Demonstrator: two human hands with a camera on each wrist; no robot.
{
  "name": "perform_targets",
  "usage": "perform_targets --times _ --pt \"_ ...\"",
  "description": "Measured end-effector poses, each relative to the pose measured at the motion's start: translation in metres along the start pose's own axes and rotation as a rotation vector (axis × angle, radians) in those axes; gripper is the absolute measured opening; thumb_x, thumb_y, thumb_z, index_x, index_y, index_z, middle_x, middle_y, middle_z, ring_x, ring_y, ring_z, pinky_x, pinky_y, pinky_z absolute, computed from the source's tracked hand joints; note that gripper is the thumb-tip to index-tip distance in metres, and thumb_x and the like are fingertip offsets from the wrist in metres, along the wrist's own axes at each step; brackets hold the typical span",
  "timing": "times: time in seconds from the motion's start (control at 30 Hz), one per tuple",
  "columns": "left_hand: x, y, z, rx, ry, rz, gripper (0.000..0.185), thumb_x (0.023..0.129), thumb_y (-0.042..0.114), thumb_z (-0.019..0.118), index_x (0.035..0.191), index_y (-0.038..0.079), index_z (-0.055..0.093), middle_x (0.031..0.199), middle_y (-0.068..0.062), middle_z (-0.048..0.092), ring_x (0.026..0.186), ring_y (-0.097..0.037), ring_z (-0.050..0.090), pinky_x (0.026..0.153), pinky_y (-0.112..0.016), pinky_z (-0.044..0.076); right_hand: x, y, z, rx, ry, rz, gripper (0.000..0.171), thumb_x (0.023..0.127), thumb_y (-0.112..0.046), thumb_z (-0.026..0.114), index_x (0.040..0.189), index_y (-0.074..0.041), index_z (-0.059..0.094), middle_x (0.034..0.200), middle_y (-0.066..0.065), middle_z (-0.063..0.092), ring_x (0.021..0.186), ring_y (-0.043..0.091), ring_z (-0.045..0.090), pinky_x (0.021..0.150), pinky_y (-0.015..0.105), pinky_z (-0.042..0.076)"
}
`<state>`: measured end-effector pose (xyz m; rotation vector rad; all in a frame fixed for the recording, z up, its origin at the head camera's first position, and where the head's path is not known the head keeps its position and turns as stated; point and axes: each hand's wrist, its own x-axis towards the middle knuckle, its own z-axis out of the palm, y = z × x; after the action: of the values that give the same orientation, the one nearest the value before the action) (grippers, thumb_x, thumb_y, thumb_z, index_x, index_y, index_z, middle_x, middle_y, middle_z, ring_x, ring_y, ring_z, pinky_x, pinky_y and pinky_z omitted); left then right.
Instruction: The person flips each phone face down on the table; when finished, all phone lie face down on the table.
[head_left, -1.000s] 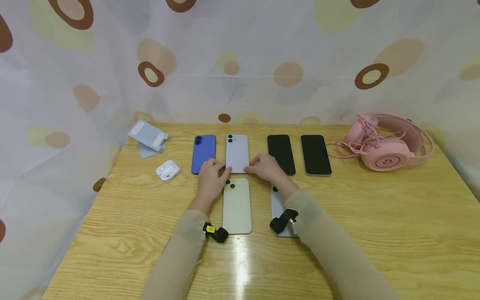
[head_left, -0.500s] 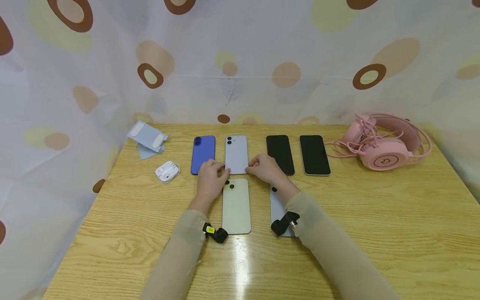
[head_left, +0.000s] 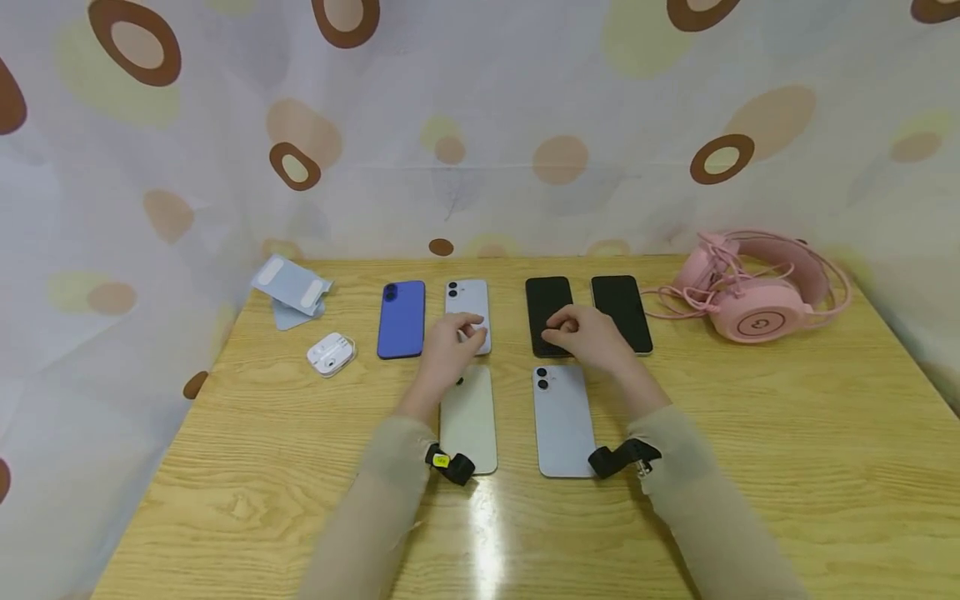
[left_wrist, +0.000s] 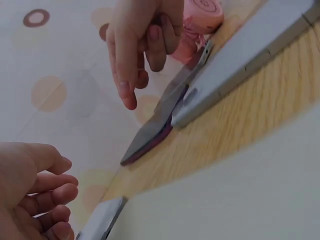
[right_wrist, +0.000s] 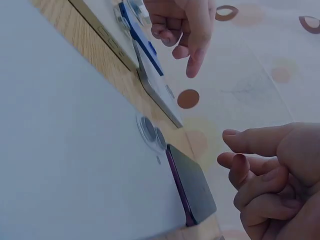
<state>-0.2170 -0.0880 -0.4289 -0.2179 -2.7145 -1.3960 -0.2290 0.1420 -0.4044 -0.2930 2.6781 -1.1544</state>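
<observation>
My left hand (head_left: 448, 354) hovers over the lower end of a pale phone (head_left: 467, 297) lying back up in the far row. Its fingers are loosely bent with nothing between them, as the left wrist view also shows. To the right, my right hand (head_left: 592, 340) is raised over the near part of a dark-screened phone (head_left: 546, 298), thumb and fingertips apart in the right wrist view, holding nothing. Below the hands lie a cream phone (head_left: 468, 429) and a light-blue phone (head_left: 564, 429), both camera side up. A blue phone (head_left: 401, 321) is left of the pale one.
A second dark-screened phone (head_left: 622, 312) lies at the far right of the row, beside pink headphones (head_left: 761, 308) with a bundled cable. Over on the left are white earphones in a case (head_left: 331, 354) and folded light-blue card pieces (head_left: 292, 287). A patterned curtain (head_left: 495, 200) hangs behind the wooden table (head_left: 247, 467).
Both hands have let go of the pale phone's lower corners and lifted. The right hand has moved right, uncovering the light-blue phone. The head view has tilted up slightly.
</observation>
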Motion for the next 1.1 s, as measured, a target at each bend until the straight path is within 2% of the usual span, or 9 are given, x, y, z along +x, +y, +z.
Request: perform_targets --times 0.13,0.23,0.37,0.47,0.67,0.87,1.1 --pt "0.008 0.016 0.024 -0.061 -0.013 -0.001 0.026 0.091 0.015 0.062 0.111 0.000 0.068 0.085 -0.005 0.058 0.074 -0.016 0.050 0.064 -0.026 0.041 -0.007 0.016 -0.013 -0.036 0.043 0.036 0.031 0.093 -0.026 0.062 0.115 -0.004 0.063 0.095 0.011 0.059 0.085 0.027 0.052 0.071 0.037 0.041" --pt "0.012 0.023 0.043 -0.113 -0.022 -0.037 0.026 0.091 0.016 0.062 0.111 0.001 0.069 0.084 -0.004 0.059 0.074 -0.015 0.051 0.064 -0.024 0.041 -0.011 0.025 -0.019 -0.041 0.051 0.064 0.034 0.093 -0.025 0.061 0.117 -0.001 0.061 0.104 0.015 0.061 0.093 0.029 0.054 0.076 0.039 0.043" --pt "0.015 0.026 0.065 -0.176 -0.018 -0.067 0.025 0.091 0.016 0.063 0.110 0.001 0.069 0.082 -0.002 0.059 0.069 -0.012 0.050 0.060 -0.021 0.039 -0.014 0.033 -0.021 -0.048 0.043 0.095 0.038 0.093 -0.025 0.062 0.118 0.003 0.059 0.107 0.018 0.061 0.096 0.030 0.055 0.079 0.041 0.045" --pt "0.016 0.027 0.074 -0.207 -0.007 -0.070 0.025 0.091 0.015 0.063 0.109 -0.001 0.069 0.079 -0.001 0.058 0.067 -0.010 0.048 0.059 -0.021 0.039 -0.014 0.036 -0.019 -0.056 0.035 0.113 0.040 0.093 -0.026 0.062 0.118 0.005 0.059 0.106 0.019 0.062 0.096 0.031 0.056 0.081 0.042 0.045" --pt "0.015 0.028 0.080 -0.208 -0.001 -0.087 0.025 0.090 0.010 0.063 0.111 -0.002 0.068 0.077 0.000 0.057 0.064 -0.009 0.047 0.059 -0.020 0.038 -0.015 0.040 -0.017 -0.062 0.033 0.110 0.041 0.092 -0.025 0.063 0.118 0.007 0.060 0.106 0.021 0.061 0.097 0.033 0.056 0.082 0.045 0.045" --pt "0.015 0.027 0.080 -0.147 0.000 -0.083 0.031 0.088 0.008 0.064 0.116 -0.006 0.064 0.081 -0.004 0.059 0.067 -0.010 0.050 0.061 -0.020 0.042 -0.014 0.041 -0.017 -0.056 0.037 0.110 0.041 0.092 -0.026 0.063 0.118 0.006 0.061 0.105 0.019 0.062 0.094 0.031 0.056 0.080 0.043 0.045" --pt "0.014 0.027 0.080 -0.084 -0.022 -0.122 0.035 0.089 0.007 0.062 0.120 -0.008 0.061 0.080 -0.005 0.061 0.065 -0.011 0.052 0.060 -0.021 0.044 -0.012 0.040 -0.013 0.003 0.023 0.121 0.040 0.092 -0.027 0.063 0.116 0.005 0.063 0.102 0.017 0.063 0.093 0.029 0.055 0.080 0.041 0.044"
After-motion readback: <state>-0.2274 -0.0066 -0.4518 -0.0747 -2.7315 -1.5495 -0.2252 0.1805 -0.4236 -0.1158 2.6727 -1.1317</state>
